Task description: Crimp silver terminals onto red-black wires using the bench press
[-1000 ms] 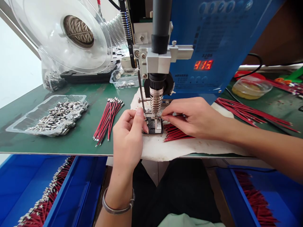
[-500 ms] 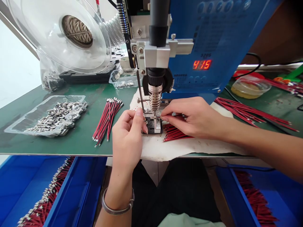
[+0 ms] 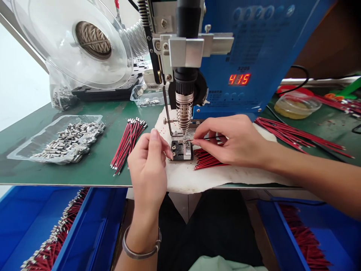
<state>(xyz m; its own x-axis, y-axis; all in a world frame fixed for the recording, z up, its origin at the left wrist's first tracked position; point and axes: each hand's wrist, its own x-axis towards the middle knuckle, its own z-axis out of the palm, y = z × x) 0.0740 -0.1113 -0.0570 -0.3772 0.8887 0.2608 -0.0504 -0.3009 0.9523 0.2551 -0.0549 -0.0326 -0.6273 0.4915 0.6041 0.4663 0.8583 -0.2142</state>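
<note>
My right hand point(image 3: 229, 140) pinches a thin red and black wire point(image 3: 210, 138) and holds its tip over the small black jig point(image 3: 182, 151) under the soldering tip point(image 3: 184, 113) of the blue machine point(image 3: 254, 49). The soldering tip stands raised a little above the jig. My left hand point(image 3: 149, 165) hovers just left of the jig, its thumb and forefinger pinched together; what they hold, if anything, is too small to see. A bundle of red wires point(image 3: 207, 158) lies on the white cloth point(image 3: 197, 175) under my right hand.
A bundle of red wires with metal ends point(image 3: 128, 141) and a plastic bag of metal terminals point(image 3: 67, 137) lie on the green mat at left. A clear spool point(image 3: 81, 41) stands behind. Long red wires point(image 3: 299, 137) lie at right. Blue bins point(image 3: 84, 229) of wires sit below the table edge.
The soldering head has risen off the jig. My left hand has drawn back a little to the left. The display went from 413 to 415.
</note>
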